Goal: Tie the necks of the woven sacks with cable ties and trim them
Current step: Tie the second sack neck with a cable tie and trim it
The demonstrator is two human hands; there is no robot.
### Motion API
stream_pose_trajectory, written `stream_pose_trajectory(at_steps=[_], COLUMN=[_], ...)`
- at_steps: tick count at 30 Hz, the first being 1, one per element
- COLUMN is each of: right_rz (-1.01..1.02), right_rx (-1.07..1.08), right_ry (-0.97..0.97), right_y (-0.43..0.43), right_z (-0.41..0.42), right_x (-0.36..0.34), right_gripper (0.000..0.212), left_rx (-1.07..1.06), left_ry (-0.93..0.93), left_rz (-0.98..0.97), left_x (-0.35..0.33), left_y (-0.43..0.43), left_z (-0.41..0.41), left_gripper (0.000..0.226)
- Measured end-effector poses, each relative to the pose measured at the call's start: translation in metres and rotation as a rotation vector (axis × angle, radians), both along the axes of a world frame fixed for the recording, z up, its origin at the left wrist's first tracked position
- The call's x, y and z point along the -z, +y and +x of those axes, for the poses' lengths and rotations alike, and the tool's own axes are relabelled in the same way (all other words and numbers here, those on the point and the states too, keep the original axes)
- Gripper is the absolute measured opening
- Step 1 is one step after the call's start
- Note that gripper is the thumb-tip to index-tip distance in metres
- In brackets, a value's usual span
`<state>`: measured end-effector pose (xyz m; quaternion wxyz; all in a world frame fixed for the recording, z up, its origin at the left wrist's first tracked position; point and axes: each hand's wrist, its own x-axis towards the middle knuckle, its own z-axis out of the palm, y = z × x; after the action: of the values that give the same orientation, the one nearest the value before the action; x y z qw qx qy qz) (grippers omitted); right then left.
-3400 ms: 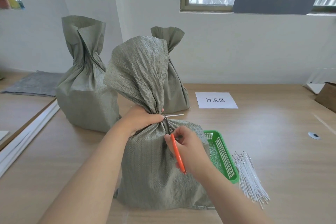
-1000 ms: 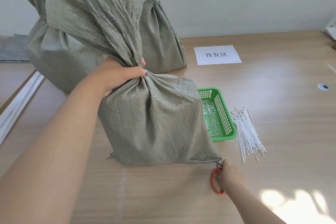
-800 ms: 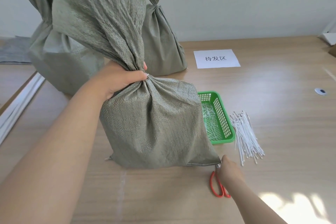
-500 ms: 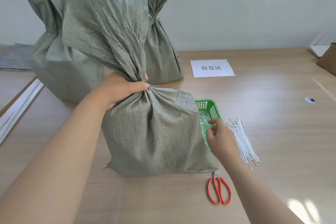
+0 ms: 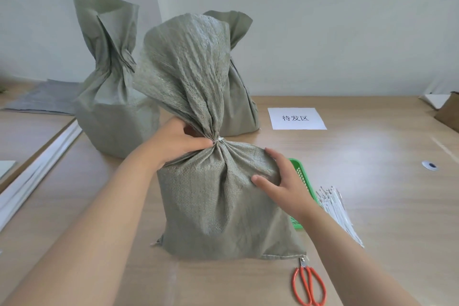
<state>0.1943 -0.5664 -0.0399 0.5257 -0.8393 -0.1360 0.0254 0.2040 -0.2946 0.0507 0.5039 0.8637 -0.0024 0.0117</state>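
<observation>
A grey-green woven sack (image 5: pixel 218 206) stands in front of me, its neck cinched by a white cable tie (image 5: pixel 218 140). My left hand (image 5: pixel 173 143) grips the neck just left of the tie. My right hand (image 5: pixel 283 181) lies with spread fingers on the sack's right shoulder, holding nothing. Orange-handled scissors (image 5: pixel 308 285) lie on the table by the sack's front right corner. A bundle of white cable ties (image 5: pixel 335 208) lies to the right. A green basket (image 5: pixel 301 176) with cut tails sits mostly hidden behind my right hand.
Two more woven sacks stand behind: one (image 5: pixel 111 97) at the left with an open, gathered neck, another (image 5: pixel 238 97) at the back centre. A paper label (image 5: pixel 296 118) lies on the wooden table (image 5: pixel 372 181). A cardboard box (image 5: pixel 449 112) sits at the right edge.
My right hand laid the scissors on the table, passed over the green basket and now rests on the sack's shoulder. My left hand stayed on the neck throughout. The long tie tail is gone.
</observation>
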Motion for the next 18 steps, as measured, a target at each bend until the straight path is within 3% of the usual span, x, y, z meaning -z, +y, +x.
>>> stream_pose_trajectory(at_steps=[3,6,11,14,16,18], right_rz=[0.011,0.018,0.099,0.143,0.175,0.209], right_rx=[0.01,0.028,0.032,0.026,0.027,0.007], right_ry=[0.009,0.021,0.093,0.14,0.183,0.231], right_y=[0.001,0.0,0.001,-0.003,-0.006,-0.008], right_z=[0.0,0.0,-0.002,-0.005,-0.008,-0.01], right_x=[-0.001,0.0,0.003,0.007,0.013,0.023], right_gripper=[0.08,0.084,0.088,0.086,0.086,0.076], left_rx=[-0.059,-0.124,-0.22,-0.193,-0.185,-0.188], left_ry=[-0.062,-0.136,-0.216,-0.157,-0.086,-0.027], left_rz=[0.121,0.117,-0.257,-0.428,-0.458,-0.465], left_x=[0.002,0.018,0.066,0.103,0.123,0.141], left_y=[0.008,0.024,0.035,0.035,0.034,0.033], left_z=[-0.012,-0.028,-0.061,-0.077,-0.083,-0.087], left_gripper=[0.03,0.032,0.064,0.102,0.106,0.096])
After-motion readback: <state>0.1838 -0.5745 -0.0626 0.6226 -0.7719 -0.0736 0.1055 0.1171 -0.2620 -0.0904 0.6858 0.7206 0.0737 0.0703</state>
